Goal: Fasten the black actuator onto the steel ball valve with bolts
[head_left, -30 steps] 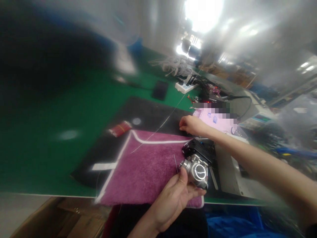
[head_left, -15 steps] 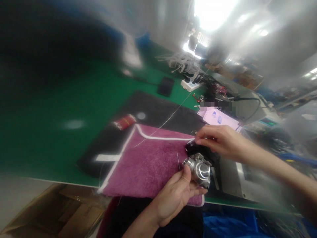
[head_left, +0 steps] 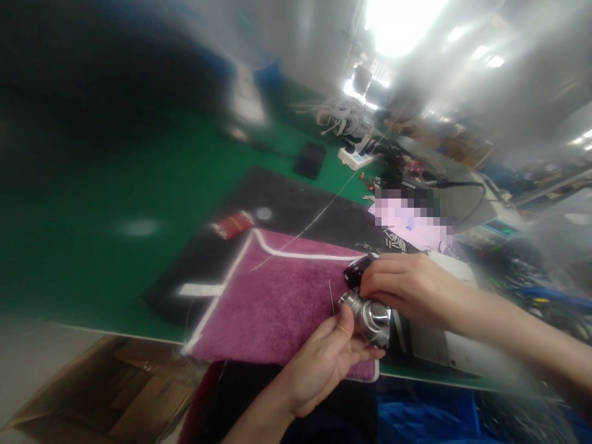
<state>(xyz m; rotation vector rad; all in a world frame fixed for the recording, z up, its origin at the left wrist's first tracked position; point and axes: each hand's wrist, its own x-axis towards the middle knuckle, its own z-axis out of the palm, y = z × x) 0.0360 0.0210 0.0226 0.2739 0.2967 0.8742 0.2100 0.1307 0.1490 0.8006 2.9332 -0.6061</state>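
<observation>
A shiny metal part (head_left: 374, 317) with a round collar is held above the right edge of the purple cloth (head_left: 277, 308). My left hand (head_left: 326, 364) grips it from below and the left, thumb on its near end. My right hand (head_left: 402, 283) is closed at the upper side of the metal part; its fingertips are hidden, so what they hold cannot be made out. A black object (head_left: 356, 271) lies beside the right fingers on the cloth's edge. The cloth has white edging and rests on a dark mat (head_left: 287, 200).
On the green table (head_left: 139, 179) are a red bundle (head_left: 234, 225), a black flat item (head_left: 310, 160), a white power strip (head_left: 355, 158) and small metal pins (head_left: 395, 240). A grey box-shaped device (head_left: 472, 209) stands right. Below are a cardboard box (head_left: 148, 401) and blue material (head_left: 425, 419).
My right hand has moved down from the black object to the top of the metal part. Small pins on the mat now show behind it. My left hand keeps its grip.
</observation>
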